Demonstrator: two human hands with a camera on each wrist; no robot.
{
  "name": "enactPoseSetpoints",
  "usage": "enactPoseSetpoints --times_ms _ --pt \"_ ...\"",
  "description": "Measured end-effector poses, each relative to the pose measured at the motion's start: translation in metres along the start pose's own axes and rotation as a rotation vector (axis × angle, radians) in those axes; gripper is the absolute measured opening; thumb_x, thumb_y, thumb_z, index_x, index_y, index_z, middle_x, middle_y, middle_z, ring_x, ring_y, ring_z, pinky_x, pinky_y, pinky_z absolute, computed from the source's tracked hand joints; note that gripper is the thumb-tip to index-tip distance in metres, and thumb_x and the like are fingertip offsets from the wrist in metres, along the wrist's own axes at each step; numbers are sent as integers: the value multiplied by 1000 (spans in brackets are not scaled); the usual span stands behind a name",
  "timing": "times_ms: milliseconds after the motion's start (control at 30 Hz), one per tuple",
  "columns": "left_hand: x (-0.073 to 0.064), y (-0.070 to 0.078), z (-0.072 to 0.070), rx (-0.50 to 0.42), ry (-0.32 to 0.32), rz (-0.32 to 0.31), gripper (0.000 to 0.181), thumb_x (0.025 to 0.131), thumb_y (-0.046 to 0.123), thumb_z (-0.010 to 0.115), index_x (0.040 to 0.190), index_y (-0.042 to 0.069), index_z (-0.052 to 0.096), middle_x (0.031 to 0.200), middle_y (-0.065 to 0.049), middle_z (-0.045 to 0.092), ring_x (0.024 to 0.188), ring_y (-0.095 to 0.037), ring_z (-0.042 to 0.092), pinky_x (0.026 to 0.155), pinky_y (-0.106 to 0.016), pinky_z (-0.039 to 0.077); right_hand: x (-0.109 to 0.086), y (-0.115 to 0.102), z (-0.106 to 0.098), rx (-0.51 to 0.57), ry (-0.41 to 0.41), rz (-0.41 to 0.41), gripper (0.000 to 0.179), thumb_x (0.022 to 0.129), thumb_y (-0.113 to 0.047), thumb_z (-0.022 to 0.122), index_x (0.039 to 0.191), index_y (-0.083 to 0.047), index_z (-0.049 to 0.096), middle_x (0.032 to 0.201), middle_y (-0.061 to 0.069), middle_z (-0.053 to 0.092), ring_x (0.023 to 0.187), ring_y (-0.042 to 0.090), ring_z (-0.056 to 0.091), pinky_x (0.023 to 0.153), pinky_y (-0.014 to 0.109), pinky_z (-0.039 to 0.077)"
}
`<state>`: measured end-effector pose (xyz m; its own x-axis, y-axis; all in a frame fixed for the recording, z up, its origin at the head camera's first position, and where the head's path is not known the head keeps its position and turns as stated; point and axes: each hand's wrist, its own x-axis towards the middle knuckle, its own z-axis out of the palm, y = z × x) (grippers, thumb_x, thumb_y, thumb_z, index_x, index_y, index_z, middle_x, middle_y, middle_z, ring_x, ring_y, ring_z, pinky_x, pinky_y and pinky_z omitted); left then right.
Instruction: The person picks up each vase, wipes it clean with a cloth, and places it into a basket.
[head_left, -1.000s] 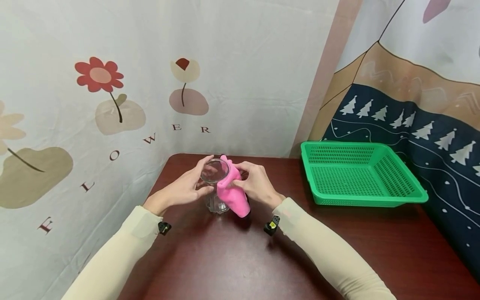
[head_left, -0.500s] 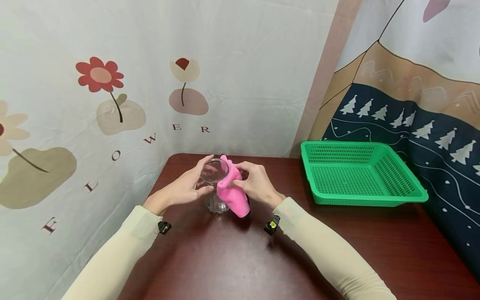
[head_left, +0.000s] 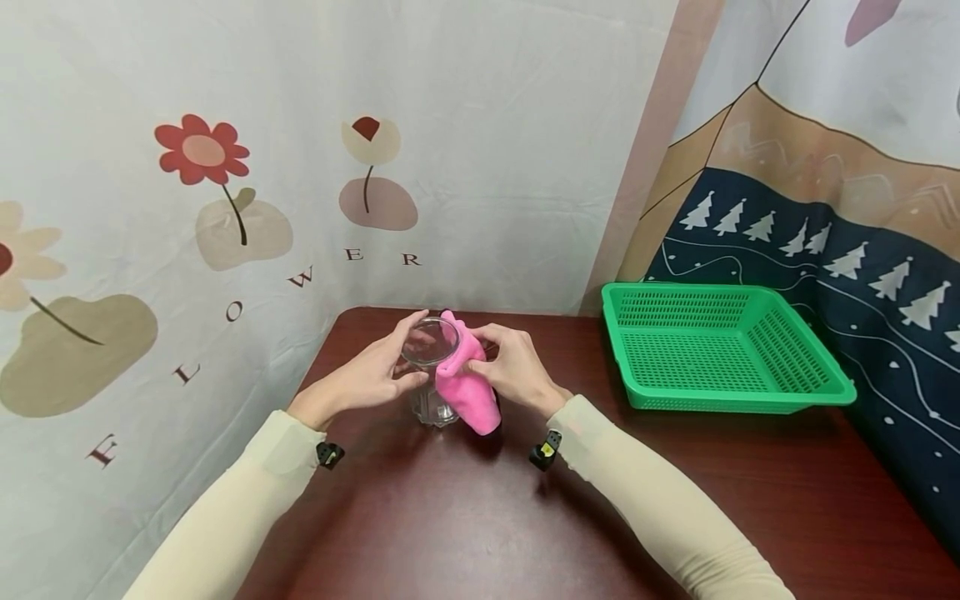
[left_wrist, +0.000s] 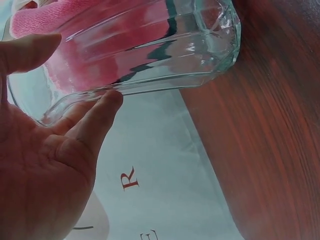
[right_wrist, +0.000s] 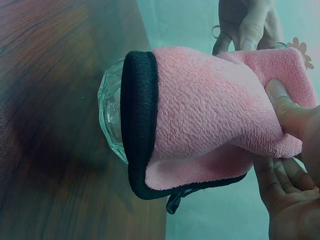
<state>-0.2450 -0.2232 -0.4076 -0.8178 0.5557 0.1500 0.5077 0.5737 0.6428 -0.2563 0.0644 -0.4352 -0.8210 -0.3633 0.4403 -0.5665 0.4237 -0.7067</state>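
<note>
A clear glass cup (head_left: 433, 408) with faceted sides stands upright at the back left of the table. My left hand (head_left: 363, 372) grips it from the left, thumb in front and fingers round the far side near the rim. Against the cup's right side lies a pink towel (head_left: 468, 402) with a dark edging. My right hand (head_left: 516, 368) pinches its upper part, and in the right wrist view the thumb (right_wrist: 285, 107) presses into the fabric. Through the glass wall (left_wrist: 212, 55), the left wrist view shows the pink towel behind it.
A green plastic basket (head_left: 738, 406) with slotted sides sits on the right of the brown wooden table (head_left: 480, 525). Printed fabric (head_left: 495, 150) hangs along the back and sides. Both wrists wear small black devices.
</note>
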Motion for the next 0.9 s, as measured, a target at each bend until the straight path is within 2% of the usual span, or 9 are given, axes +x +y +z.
enactPoseSetpoints --times_ms 133,267,367,600,800,900 --pt "1 1 0 17 6 -3 95 106 7 80 181 6 21 159 -24 67 142 -42 72 117 -62 63 0 1 -1 -22 4 0 43 95 -5 95 137 -4 84 128 13 87 107 24 84 92 39 72" --pt "1 2 -1 20 7 -7 95 106 8 81 181 4 22 159 -23 68 143 -42 72 116 -62 64 0 2 -1 -21 8 -8 44 94 -4 94 137 -3 84 129 13 87 107 25 84 91 33 70" --pt "1 3 -1 18 9 -13 95 105 8 81 181 4 23 158 -23 68 143 -42 72 115 -61 65 0 3 -1 -19 9 -11 44 94 -3 94 137 -3 84 128 13 87 106 25 84 91 36 71" --pt "2 4 0 21 24 -28 96 104 8 81 181 3 24 159 -23 68 143 -42 72 116 -61 64 -1 4 -2 11 15 -11 44 94 -1 93 137 -2 84 128 15 87 107 28 84 93 53 73" --pt "0 5 2 16 42 -39 100 103 10 82 183 3 23 160 -24 67 145 -43 71 119 -65 62 -1 4 -4 0 20 -19 41 95 -2 94 135 -2 84 128 15 87 109 28 84 94 57 72" --pt "-1 6 3 29 62 -45 103 102 13 84 184 4 22 162 -24 66 146 -44 70 117 -65 63 -2 5 -6 -19 24 -17 42 95 -3 95 135 -3 84 129 14 88 110 27 84 94 53 72"
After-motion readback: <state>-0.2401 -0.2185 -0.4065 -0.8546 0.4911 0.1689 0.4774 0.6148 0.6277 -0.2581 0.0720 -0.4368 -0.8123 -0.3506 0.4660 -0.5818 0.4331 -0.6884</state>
